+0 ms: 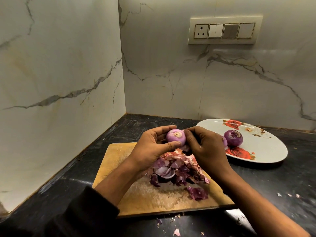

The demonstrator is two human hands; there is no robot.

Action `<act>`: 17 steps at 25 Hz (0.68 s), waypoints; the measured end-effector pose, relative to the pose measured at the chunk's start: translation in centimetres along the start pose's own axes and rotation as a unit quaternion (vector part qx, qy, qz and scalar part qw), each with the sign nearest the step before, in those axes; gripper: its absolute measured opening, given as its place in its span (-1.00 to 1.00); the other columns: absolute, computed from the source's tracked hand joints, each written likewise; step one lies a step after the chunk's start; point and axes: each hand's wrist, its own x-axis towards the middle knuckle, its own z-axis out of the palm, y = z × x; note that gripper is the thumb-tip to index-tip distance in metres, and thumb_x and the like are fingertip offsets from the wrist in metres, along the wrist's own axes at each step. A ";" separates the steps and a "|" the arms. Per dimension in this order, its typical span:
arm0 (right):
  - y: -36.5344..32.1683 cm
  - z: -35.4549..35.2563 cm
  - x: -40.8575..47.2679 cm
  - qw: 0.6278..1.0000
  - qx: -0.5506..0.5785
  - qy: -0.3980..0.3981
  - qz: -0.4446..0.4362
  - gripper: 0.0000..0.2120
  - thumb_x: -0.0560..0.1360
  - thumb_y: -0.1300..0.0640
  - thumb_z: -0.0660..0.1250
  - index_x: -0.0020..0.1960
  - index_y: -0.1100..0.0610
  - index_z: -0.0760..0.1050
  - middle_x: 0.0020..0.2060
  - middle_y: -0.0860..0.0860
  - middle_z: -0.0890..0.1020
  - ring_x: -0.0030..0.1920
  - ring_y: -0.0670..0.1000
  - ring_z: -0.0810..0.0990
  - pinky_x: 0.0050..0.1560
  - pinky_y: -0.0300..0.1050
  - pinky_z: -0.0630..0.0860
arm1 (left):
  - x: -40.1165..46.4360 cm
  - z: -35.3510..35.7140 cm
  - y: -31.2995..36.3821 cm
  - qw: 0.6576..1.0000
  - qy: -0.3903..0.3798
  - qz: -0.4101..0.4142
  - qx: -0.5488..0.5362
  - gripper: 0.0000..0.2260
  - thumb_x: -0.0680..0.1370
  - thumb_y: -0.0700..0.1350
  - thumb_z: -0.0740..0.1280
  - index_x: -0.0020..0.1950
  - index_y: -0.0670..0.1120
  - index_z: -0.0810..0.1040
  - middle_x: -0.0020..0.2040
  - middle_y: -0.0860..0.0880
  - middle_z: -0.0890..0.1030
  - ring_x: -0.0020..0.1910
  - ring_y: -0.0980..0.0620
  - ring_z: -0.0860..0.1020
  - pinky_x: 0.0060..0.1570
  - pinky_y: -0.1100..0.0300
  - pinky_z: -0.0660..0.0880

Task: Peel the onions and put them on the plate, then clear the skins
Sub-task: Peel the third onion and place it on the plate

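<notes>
The right hand (204, 147) hides most of a second onion (225, 141) on the plate (266, 151).

A cutting board (136, 194) lies on the worktop (273, 182) in the corner, with a pile of skins (177, 168) on it. To its right sits a plate (266, 151) with peeled onions (232, 137) on it. Both hands hold an onion (176, 136) above the board, behind the pile.

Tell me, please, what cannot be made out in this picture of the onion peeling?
- Second onion on the plate: head view, mostly hidden behind the right hand.
- Far side of the held onion: covered by the left hand and right fingers.
- Cutting board under the skins: covered.
- Right forearm: cut off by the bottom edge.
</notes>
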 end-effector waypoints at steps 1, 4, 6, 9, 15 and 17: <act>0.1 0.0 0.1 1.000 0.017 -0.003 0.022 -0.88 0.58 0.19 0.36 0.04 0.16 0.66 -0.23 -0.08 0.67 -0.25 -0.14 0.65 -0.25 -0.20 0.62 | 0.0 0.0 0.0 1.000 -0.001 -0.001 0.000 -0.49 0.32 -0.21 0.53 0.26 -0.08 0.58 0.15 -0.08 0.69 0.15 0.00 0.66 0.05 0.21 0.61; 0.3 0.1 0.1 0.991 0.101 -0.007 0.087 -0.84 0.61 0.14 0.31 0.03 0.16 0.66 -0.23 0.01 0.70 -0.24 -0.02 0.69 -0.25 0.03 0.67 | 0.0 0.0 0.1 1.000 0.001 0.001 0.007 -0.47 0.32 -0.23 0.52 0.29 -0.10 0.56 0.17 -0.07 0.67 0.16 0.02 0.65 0.08 0.21 0.60; 0.0 0.2 -0.1 0.973 0.193 -0.023 0.126 -0.78 0.59 0.04 0.31 -0.01 0.15 0.65 -0.25 0.03 0.70 -0.25 0.00 0.70 -0.30 -0.05 0.66 | 0.0 -0.1 0.2 1.000 0.004 0.003 0.005 -0.47 0.31 -0.23 0.52 0.28 -0.08 0.56 0.17 -0.05 0.67 0.17 0.03 0.64 0.07 0.22 0.60; -0.2 0.2 -0.3 0.960 0.233 -0.027 0.154 -0.79 0.53 -0.01 0.37 -0.06 0.12 0.65 -0.26 0.04 0.71 -0.27 0.01 0.71 -0.31 -0.09 0.64 | -0.1 0.0 0.2 1.000 -0.002 0.000 0.003 -0.46 0.31 -0.23 0.53 0.28 -0.07 0.56 0.18 -0.06 0.66 0.17 0.00 0.65 0.08 0.15 0.61; -0.1 1.2 -0.5 0.981 0.146 0.038 0.125 -0.89 0.59 0.10 0.35 -0.08 0.08 0.61 -0.28 -0.03 0.67 -0.26 -0.11 0.67 -0.34 -0.21 0.62 | -0.2 0.2 0.3 1.000 -0.002 -0.001 0.022 -0.53 0.38 -0.37 0.51 0.23 -0.05 0.57 0.18 -0.06 0.66 0.18 -0.01 0.64 0.08 0.14 0.61; 0.0 1.4 -0.4 0.975 0.156 0.050 0.153 -0.90 0.60 0.11 0.33 -0.05 0.08 0.60 -0.21 0.00 0.68 -0.18 -0.07 0.68 -0.25 -0.16 0.65 | -0.2 0.3 0.4 1.000 -0.005 -0.007 -0.001 -0.53 0.39 -0.40 0.49 0.23 -0.07 0.57 0.17 -0.06 0.66 0.17 -0.02 0.64 0.05 0.16 0.61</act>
